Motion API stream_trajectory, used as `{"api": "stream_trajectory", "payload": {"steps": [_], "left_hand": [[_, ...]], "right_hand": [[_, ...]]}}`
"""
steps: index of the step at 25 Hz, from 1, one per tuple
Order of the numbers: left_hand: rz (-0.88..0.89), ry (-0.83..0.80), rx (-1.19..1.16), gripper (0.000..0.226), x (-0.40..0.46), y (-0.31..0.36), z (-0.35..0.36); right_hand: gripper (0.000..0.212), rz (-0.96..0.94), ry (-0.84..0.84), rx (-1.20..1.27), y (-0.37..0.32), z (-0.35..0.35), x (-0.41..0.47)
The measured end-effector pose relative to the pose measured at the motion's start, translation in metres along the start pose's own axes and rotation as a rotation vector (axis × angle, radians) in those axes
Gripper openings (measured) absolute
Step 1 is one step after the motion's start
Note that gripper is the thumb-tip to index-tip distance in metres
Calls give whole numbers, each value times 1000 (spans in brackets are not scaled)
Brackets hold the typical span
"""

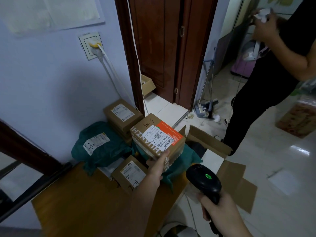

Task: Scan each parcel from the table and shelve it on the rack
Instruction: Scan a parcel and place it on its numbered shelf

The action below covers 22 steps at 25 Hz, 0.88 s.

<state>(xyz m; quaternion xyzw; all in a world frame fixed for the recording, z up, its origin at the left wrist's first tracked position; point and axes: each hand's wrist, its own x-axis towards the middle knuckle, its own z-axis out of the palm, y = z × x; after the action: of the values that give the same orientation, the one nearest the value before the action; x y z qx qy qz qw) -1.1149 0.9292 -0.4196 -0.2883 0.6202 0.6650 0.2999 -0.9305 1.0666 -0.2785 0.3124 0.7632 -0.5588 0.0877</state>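
My left hand [156, 165] grips the near edge of a cardboard parcel [153, 134] that has an orange patch and a white label, and holds it up over the pile. In my right hand [218, 208] is a black barcode scanner [203, 180] with a green light lit, its head turned toward that parcel. Below lie a green bag parcel [100, 147] with a label, a small box [127, 174] marked by hand, and stacked boxes [122, 115] against the wall. They rest on a wooden table [82, 202].
A person in black [273, 74] stands at the right, holding something white. An open cardboard box [208, 142] and flattened cardboard [237, 183] lie on the tiled floor. A dark wooden door [164, 48] stands behind, with a dustpan [203, 110] beside it.
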Motion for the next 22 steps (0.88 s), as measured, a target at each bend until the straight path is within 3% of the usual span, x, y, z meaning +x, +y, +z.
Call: {"api": "stream_trajectory", "payload": {"steps": [7, 13, 17, 20, 22], "left_hand": [[35, -15, -19, 121, 4, -2, -1], [96, -16, -82, 140, -12, -4, -2], [217, -31, 4, 112, -43, -18, -19], [296, -46, 89, 119, -68, -32, -31], [347, -28, 148, 107, -83, -39, -37]], "right_hand": [[24, -3, 19, 44, 9, -3, -10], [15, -48, 71, 22, 11, -5, -26], [6, -106, 90, 27, 6, -7, -43], [9, -125, 59, 31, 3, -5, -52], [10, -144, 40, 6, 5, -3, -57]]}}
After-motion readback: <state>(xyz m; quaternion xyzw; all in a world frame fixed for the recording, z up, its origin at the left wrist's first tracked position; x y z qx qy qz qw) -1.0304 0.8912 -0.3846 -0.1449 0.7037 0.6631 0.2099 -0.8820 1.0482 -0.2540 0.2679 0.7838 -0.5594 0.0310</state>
